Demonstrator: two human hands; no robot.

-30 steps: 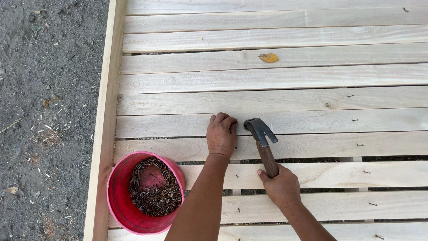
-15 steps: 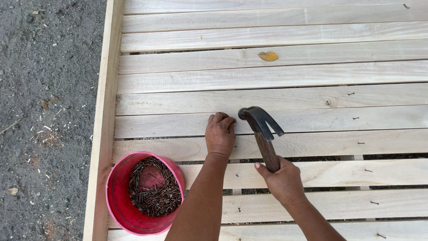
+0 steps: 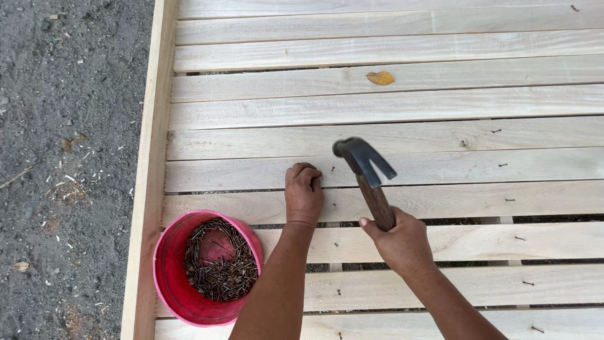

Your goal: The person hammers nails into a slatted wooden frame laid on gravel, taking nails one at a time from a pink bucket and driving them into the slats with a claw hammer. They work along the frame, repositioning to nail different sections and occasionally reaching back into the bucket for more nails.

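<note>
Two hands | right hand (image 3: pixel 402 242) grip clenched on hammer (image 3: pixel 368 176) — raised | left hand (image 3: pixel 303 192) pinches nail (image 3: pixel 333 169)

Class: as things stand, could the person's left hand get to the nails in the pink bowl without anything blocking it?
Probably yes. The left hand rests on a slat, and the pink bowl of nails sits open beside that forearm. The hammer is on the other side, in the right hand.

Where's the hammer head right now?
In the head view, the hammer head is raised just right of centre, above the slats, held by the right hand, beside the left hand.
</note>
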